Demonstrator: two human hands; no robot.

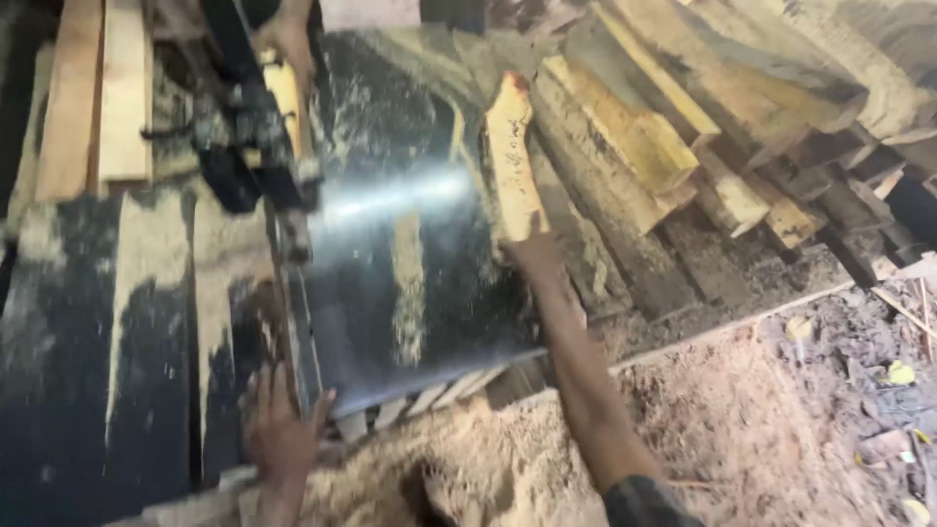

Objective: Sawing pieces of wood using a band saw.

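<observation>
My right hand (535,256) grips the near end of a short pale offcut of wood (511,161) that lies along the right edge of a shiny black machine table (410,263). My left hand (278,429) rests flat, fingers spread, against the near left corner of that table. A dark saw or planer mechanism (259,146) stands at the table's far left, with another person's hand (285,39) above it at the top. Sawdust streaks the black surface.
A heap of rough timber blocks (683,127) is stacked to the right of the table. Pale planks (98,98) lie at the top left. A mound of sawdust (742,439) covers the ground at the lower right, with scraps and dirt beyond.
</observation>
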